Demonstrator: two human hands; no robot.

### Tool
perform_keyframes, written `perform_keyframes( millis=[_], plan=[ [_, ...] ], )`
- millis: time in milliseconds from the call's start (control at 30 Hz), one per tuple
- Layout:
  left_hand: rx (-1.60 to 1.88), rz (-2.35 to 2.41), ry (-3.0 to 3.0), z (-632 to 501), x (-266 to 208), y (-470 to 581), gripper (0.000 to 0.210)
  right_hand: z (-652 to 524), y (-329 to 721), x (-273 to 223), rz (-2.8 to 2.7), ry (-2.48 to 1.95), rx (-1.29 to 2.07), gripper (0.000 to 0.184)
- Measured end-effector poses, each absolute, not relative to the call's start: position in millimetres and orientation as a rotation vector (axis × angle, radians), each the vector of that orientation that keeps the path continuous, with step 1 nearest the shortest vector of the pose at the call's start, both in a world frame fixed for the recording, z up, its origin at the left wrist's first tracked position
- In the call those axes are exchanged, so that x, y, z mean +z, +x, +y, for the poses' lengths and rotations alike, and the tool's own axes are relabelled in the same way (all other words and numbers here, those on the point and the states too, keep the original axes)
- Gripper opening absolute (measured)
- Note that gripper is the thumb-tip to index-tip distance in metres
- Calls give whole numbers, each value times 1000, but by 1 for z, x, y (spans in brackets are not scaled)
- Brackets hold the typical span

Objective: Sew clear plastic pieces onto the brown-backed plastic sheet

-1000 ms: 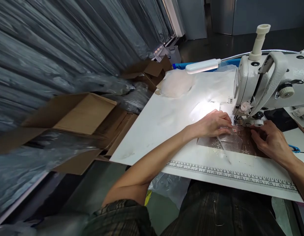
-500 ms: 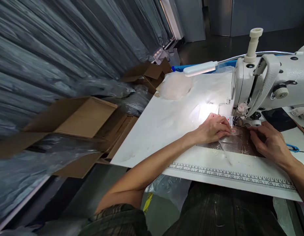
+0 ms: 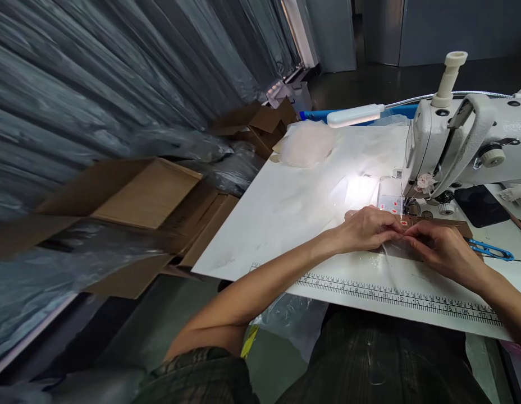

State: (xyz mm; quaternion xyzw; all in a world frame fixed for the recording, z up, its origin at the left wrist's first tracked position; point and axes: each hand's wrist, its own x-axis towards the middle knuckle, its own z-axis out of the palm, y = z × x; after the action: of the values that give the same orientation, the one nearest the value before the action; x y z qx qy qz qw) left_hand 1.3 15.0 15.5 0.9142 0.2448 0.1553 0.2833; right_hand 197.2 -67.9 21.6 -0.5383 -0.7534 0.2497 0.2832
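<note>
Fingertips nearly met: the bare left hand (image 3: 370,229) and bare right hand (image 3: 448,248) both seemed to pinch sheer, whitish, translucent fabric (image 3: 394,248) — its long axis unclear beneath them. It lay at four o'clock from the left, the nearer, and nine from the right — the white metal sewing machine (image 3: 422,148) at one from the fingertips.

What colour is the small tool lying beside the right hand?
Blue: the small tool shows best in the head view, beside the right hand.
</note>
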Motion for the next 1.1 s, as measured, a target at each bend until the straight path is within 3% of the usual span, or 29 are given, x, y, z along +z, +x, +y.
perform_keyframes(
  millis=[100,267,367,433,567,667,767,833,967,1100],
  plan=[
    [436,635,2342,18,15,-6,7,-73,197,24,-1928,-1439,831,26],
    [426,668,1843,29,22,-22,20,-77,197,19,-1570,-1419,1315,35],
    [398,707,1795,44,32,-19,26,-69,190,18,-1484,-1463,1446,31],
    [355,743,2017,55,38,-9,25,-62,184,18,-1603,-1624,1324,24],
    [107,863,2735,74,39,17,17,-54,176,13,-1956,-1947,547,18],
    [128,914,3078,79,31,26,18,-55,177,5,-2032,-1908,223,20],
    [444,865,3213,75,25,16,21,-55,182,-1,-2113,-1815,131,27],
    [604,564,3223,66,23,3,19,-52,187,-1,-2185,-1798,123,30],
    [552,-110,3167,42,15,-16,19,-44,198,0,-2306,-1830,105,32],
    [695,-140,3343,29,-2,-15,23,-39,209,-1,-2381,-1778,77,32]
  ],
)
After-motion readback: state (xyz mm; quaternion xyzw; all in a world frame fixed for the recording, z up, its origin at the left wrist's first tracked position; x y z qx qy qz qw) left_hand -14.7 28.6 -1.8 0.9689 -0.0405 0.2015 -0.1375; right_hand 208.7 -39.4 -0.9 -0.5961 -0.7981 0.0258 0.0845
